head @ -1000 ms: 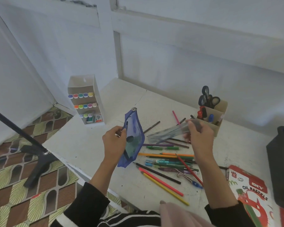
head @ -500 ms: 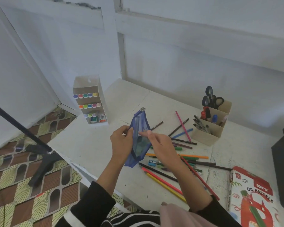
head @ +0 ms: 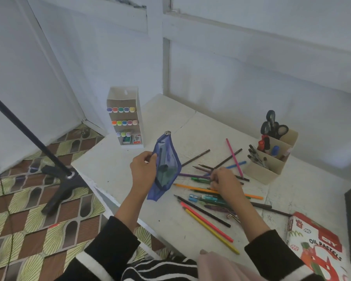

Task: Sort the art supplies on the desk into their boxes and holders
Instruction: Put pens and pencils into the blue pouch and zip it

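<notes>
Right hand (head: 224, 182): has left the pouch (head: 165, 169) and dropped to the right of it onto the pencils. Its fingers are curled down among them, and I cannot tell whether they pinch one yet.
Desk (head: 118, 171): white top below the pouch.
Pencils (head: 207, 199): loose heap just right of the pouch, most with long axes running away from it, left to right.
Pouch: blue mesh, held off the desk on end with the zipper pull on top and dark things inside.
Left hand (head: 143, 169): grips the pouch's left edge.
Purple pencil (head: 190, 176): nearest the pouch, one end pointing at it, the other by the right fingertips. It is likely the next pick, and would need turning on end to go in.
</notes>
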### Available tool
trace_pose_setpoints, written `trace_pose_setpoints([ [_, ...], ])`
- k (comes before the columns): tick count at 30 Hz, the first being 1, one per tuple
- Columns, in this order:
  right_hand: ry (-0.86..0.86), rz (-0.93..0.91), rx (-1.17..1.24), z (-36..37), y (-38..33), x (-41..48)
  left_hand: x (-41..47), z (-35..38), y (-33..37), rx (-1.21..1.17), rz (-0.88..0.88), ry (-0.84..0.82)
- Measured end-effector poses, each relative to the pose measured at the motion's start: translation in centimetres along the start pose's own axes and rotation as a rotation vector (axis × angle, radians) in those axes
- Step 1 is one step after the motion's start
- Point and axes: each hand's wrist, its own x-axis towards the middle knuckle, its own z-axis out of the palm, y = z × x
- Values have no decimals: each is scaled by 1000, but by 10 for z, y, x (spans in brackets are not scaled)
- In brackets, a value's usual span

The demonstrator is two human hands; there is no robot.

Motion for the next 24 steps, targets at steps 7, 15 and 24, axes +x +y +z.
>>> trace_pose_setpoints([
  [7,-39,-21,-112,4,5,6,-4,-3,-18,53,-12,1],
  [15,145,-65,596,-30,-56,-6,-6,-6,-22,84,-52,-24],
  [24,-160,2,682,-7,-125,-1,0,-10,-10,281,32,-138],
])
